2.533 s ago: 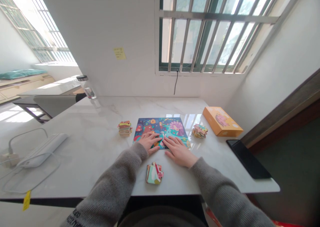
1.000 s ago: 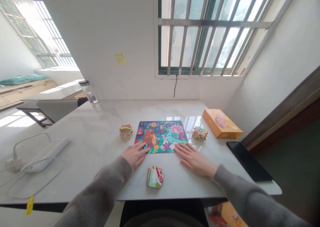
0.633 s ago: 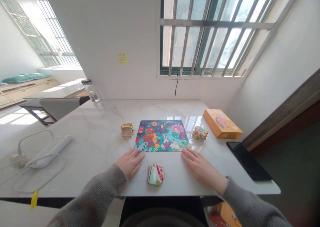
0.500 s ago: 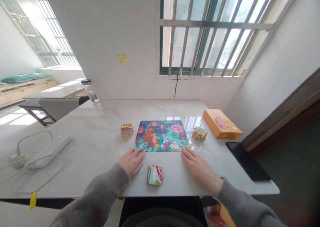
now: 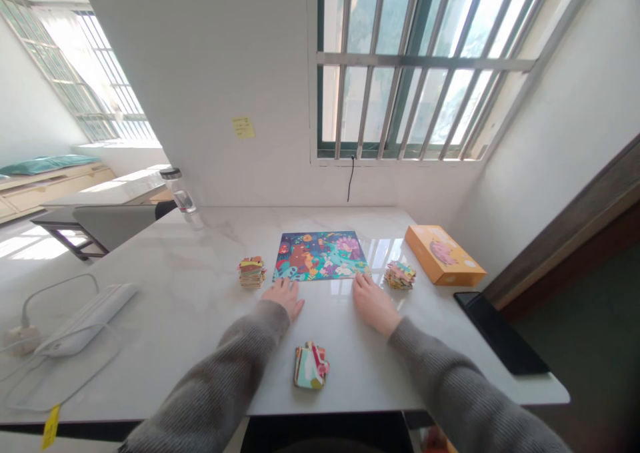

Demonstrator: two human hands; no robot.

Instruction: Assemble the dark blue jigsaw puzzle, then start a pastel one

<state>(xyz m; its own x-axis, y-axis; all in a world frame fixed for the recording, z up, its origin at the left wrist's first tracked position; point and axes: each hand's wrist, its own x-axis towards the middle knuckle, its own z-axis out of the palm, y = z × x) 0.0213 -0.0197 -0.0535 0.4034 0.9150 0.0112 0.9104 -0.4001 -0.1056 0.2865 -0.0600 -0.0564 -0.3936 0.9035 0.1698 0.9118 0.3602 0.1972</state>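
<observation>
A colourful flat picture sheet [image 5: 323, 256] with cartoon animals lies on the white table. My left hand [image 5: 285, 297] rests at its near left edge, fingers spread, fingertips touching the border. At the near right corner is my right hand [image 5: 373, 300], its fingers stretched out close together against the edge. One stack of puzzle pieces [image 5: 251, 273] stands left of the sheet. To the right of it is another piece stack [image 5: 400, 276], less neatly piled. A smaller pile of pieces [image 5: 311, 366] lies nearer to me, between my forearms.
An orange box [image 5: 444, 256] sits at the right, with a black phone [image 5: 500, 333] in front of it. A water bottle [image 5: 179, 190] stands at the table's far left corner. On the left lie a white power strip [image 5: 87, 323] and its cables.
Both hands have slid forward, and the picture sheet has moved with them toward the wall. The piece stacks have stayed in place on the table, while the camera view has shifted slightly.
</observation>
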